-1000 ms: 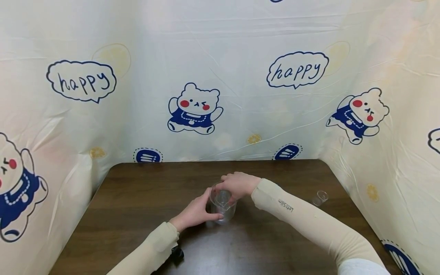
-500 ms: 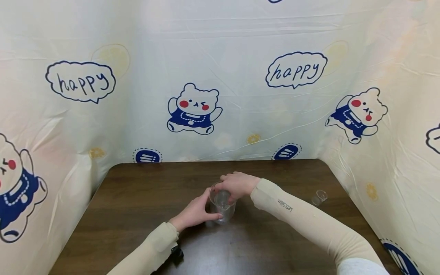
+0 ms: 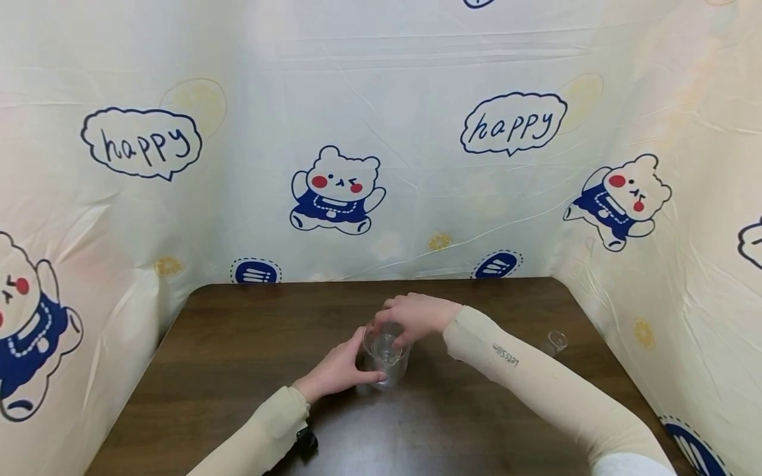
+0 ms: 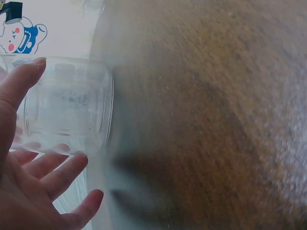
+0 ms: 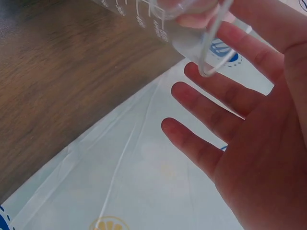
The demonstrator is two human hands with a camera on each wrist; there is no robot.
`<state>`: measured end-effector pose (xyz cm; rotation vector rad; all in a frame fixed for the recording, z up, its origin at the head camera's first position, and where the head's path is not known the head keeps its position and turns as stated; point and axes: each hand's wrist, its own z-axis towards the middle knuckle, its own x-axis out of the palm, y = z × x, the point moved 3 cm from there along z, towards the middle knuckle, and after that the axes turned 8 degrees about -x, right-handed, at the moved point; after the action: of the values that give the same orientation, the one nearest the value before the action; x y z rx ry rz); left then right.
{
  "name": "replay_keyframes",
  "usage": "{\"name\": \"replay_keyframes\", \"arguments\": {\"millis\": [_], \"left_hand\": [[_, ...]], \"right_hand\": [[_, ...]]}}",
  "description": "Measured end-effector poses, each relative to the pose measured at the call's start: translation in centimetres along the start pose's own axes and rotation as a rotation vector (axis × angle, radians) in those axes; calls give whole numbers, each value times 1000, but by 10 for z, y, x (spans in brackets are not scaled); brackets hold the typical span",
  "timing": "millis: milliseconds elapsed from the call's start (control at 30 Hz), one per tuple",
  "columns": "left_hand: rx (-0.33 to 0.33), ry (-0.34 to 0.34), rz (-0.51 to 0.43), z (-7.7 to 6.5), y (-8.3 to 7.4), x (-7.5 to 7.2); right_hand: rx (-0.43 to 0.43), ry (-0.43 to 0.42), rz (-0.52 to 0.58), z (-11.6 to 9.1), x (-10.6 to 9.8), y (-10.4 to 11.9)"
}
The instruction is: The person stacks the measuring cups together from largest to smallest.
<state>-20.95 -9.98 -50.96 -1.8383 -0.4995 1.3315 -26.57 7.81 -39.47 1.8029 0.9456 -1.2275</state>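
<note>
A clear glass beaker [image 3: 394, 375] stands upright on the dark wooden table. My left hand [image 3: 335, 370] holds it from the left, thumb on the near side and fingers round the far side. Inside, a smaller clear beaker [image 4: 60, 108] shows through the glass in the left wrist view. Over the mouth is my right hand [image 3: 419, 316], its thumb and forefinger reaching just inside the rim. White scale marks [image 5: 141, 20] run along the big beaker in the right wrist view. There the other right fingers [image 5: 192, 148] are straight and spread, beside the rim.
A small clear beaker [image 3: 557, 341] sits at the table's right side, partly behind the right sleeve. Near the left cuff is a small black object [image 3: 307, 441]. A printed cloth [image 3: 417, 198] hangs behind the table [image 3: 238, 344] and along both sides.
My right hand has risen slightly and shifted a little right, its fingers spreading at the beaker's mouth. The smaller beaker stays inside. My left hand has not visibly moved.
</note>
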Motion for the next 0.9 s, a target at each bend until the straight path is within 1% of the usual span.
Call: {"name": "replay_keyframes", "arguments": {"millis": [133, 333, 467, 733, 900], "left_hand": [[1, 2, 2, 1, 0, 1], [15, -8, -6, 1, 2, 1], [21, -17, 3, 2, 3, 1], [31, -39, 9, 3, 5, 2], [42, -47, 9, 4, 6, 3]], "right_hand": [[-3, -27, 37, -7, -3, -2], [-37, -63, 90, -17, -8, -1], [-34, -82, 124, -26, -13, -3], [-27, -132, 109, -51, -24, -6], [-8, -162, 103, -71, -25, -15]]}}
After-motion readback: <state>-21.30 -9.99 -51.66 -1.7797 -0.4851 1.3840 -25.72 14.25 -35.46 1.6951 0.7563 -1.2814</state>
